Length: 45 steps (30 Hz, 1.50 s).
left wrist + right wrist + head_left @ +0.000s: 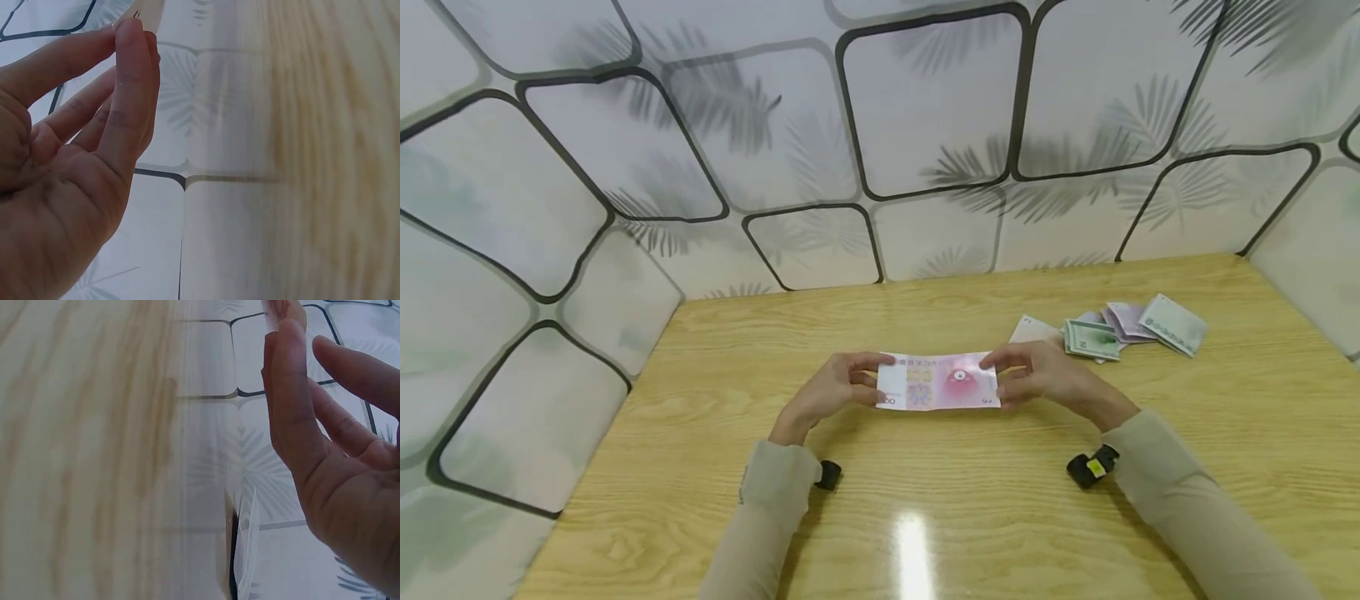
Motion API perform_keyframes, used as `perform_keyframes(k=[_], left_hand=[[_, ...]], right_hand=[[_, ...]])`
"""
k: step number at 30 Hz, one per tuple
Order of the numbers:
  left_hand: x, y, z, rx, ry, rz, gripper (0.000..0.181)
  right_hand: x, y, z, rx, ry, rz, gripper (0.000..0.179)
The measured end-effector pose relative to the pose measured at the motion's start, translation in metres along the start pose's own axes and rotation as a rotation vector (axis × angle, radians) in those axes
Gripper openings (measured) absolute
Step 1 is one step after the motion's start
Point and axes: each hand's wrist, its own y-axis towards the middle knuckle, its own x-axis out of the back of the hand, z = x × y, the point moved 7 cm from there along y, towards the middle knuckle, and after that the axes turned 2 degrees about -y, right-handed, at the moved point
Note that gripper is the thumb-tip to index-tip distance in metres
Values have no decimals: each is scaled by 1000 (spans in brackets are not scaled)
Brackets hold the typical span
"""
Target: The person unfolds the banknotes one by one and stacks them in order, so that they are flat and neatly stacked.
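A pink and white banknote (pixel 936 382) is stretched flat between both hands above the wooden table, its long side running left to right in the head view. My left hand (pixel 842 387) pinches its left end. At the right end, my right hand (pixel 1037 375) holds the note by its edge. In the left wrist view, the left thumb and a finger (pixel 128 37) meet at the tip, with a sliver of the note (pixel 150 12) beyond. From the right wrist, a finger (pixel 290 375) covers part of the note (pixel 272 315), the thumb standing slightly apart.
Several folded and loose banknotes, green (pixel 1092 340), purple (pixel 1129 322) and pale (pixel 1176 323), lie at the back right of the table (pixel 685 500). One whitish note (pixel 1033 330) sits just behind the right hand. Patterned panels (pixel 925 108) enclose the back and sides.
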Motion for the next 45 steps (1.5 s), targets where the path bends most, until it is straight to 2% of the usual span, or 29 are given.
perform_keyframes(k=[9,14,19,25,28,30,32,35,37,45], left_hand=[[2,-2,3,32,24,6,50],[4,-2,7,72,23,-7,49],[8,-4,9,100,61,-25,47],[17,-7,1,107,147,-55,44],[17,-13,-16,115,150,-80,42],[18,-13,-19,116,149,-99,42],[19,-12,-22,117,146,-108,41],[23,-4,-15,107,155,-119,41],[22,-1,-18,96,166,-117,41],[10,17,-29,62,132,-73,39]], right_hand=[[-2,0,-4,-64,18,29,45],[-1,1,-5,-68,48,23,45],[-2,3,-4,-49,45,27,45],[4,2,0,-17,32,13,47],[10,0,3,-8,35,-1,46],[15,-2,5,-7,25,-11,44],[20,-4,8,-7,3,-24,43],[28,-6,11,-19,-15,-42,42],[33,-8,12,-21,-23,-57,40],[49,-16,16,-23,-37,-122,40]])
